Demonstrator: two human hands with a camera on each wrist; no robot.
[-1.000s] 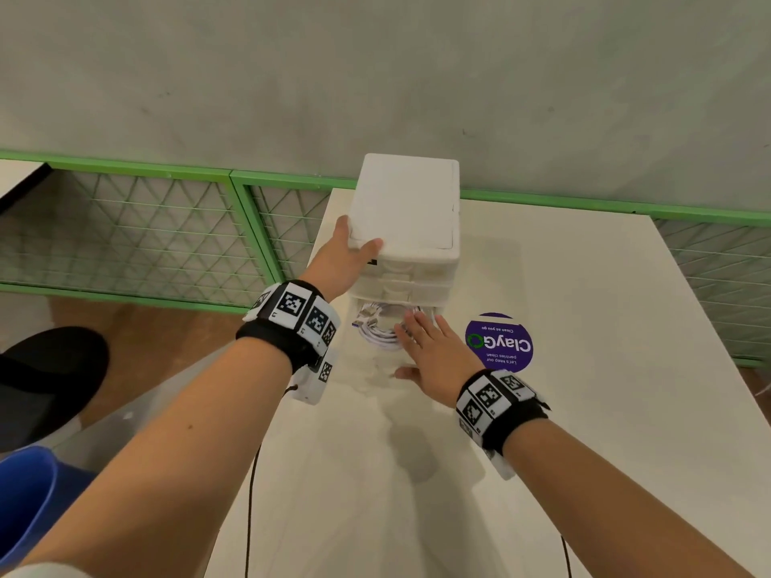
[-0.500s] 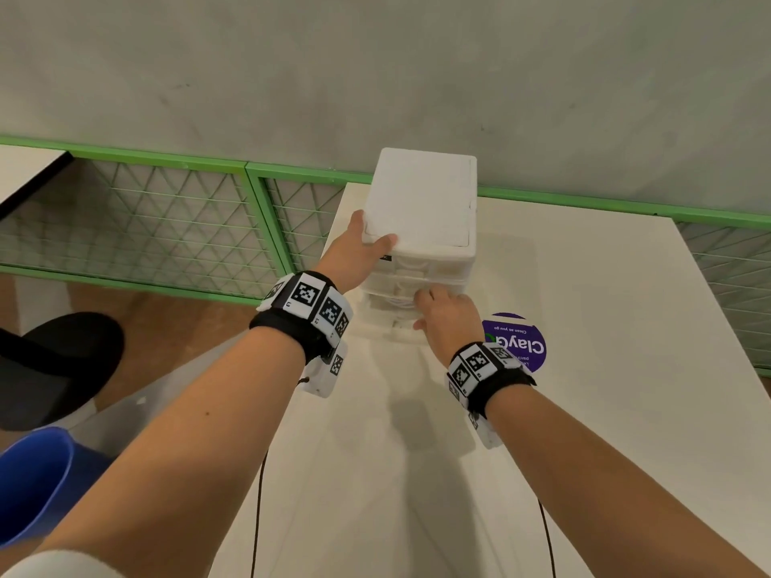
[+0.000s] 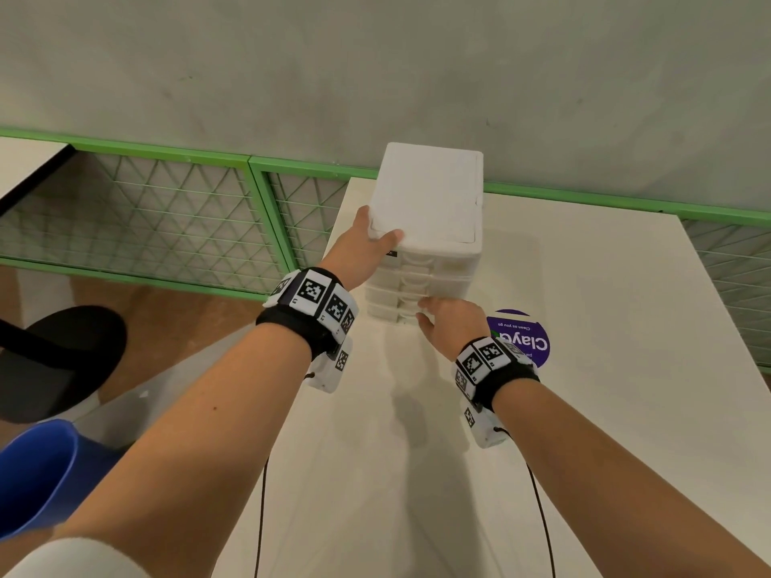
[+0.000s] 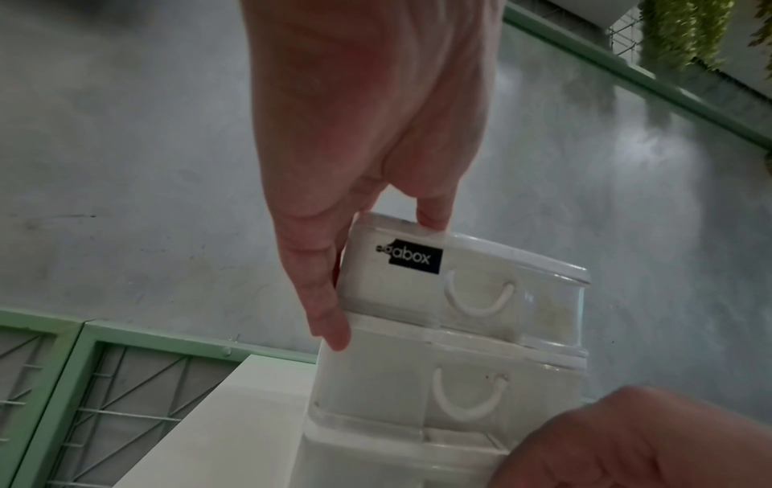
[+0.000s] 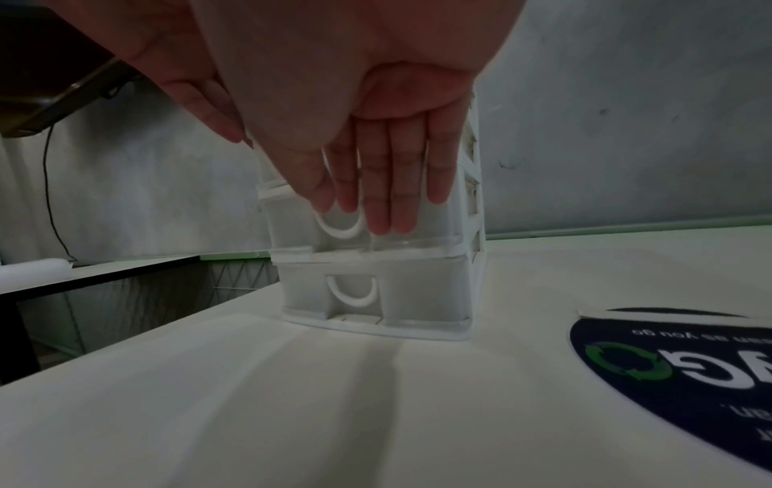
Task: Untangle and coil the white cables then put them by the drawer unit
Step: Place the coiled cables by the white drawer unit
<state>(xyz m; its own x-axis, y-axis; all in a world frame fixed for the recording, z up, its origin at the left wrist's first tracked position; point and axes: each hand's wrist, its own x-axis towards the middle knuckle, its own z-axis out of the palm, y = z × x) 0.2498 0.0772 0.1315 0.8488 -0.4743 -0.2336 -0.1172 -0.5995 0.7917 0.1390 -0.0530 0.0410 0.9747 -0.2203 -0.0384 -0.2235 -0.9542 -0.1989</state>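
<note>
since a second ago the bottom drawer with the coiled cables has gone shut, and the right hand (image 3: 452, 327) now lies with straight fingers (image 5: 390, 198) pressed together flat against the second drawer from the bottom. the white table (image 3: 584, 410) bears the drawer unit (image 3: 429, 210) at its far left edge. the left hand (image 3: 363, 252) grips the unit's near left top corner, thumb on the lid, fingers down the side. the cables are out of sight. a purple sticker (image 3: 527, 340) lies just right of the right hand.
</note>
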